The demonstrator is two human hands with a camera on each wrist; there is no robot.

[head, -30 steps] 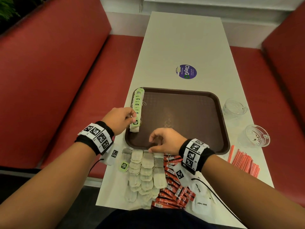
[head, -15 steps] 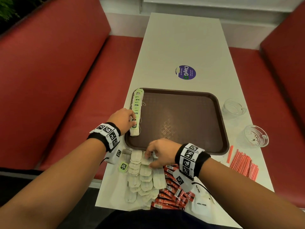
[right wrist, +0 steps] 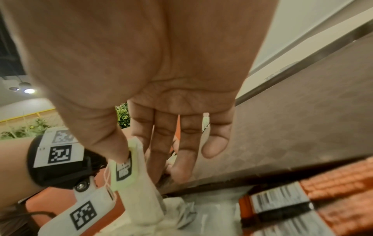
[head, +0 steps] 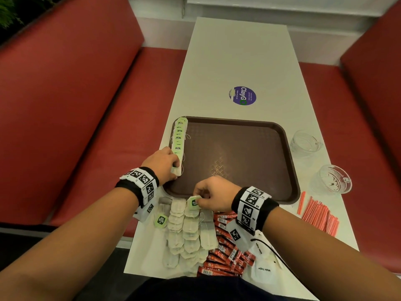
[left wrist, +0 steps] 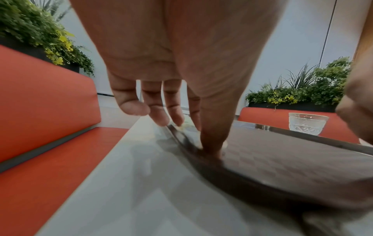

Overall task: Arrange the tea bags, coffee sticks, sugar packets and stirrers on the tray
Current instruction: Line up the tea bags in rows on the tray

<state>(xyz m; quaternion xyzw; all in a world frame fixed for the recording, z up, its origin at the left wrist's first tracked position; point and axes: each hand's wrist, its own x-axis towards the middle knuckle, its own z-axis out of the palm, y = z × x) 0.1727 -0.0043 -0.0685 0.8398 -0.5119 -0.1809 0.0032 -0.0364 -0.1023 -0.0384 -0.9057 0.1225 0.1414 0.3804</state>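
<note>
The middle and right of the brown plastic tray (head: 238,153) are being left bare. Its left edge is being taken up by a row of green-tagged tea bags (head: 179,137). At right of frame, passage is being narrowed by two clear glass cups (head: 332,179) and orange stirrers (head: 319,216).

left hand (head: 163,165) hides the near end of the tea bag row (head: 179,139).
</note>
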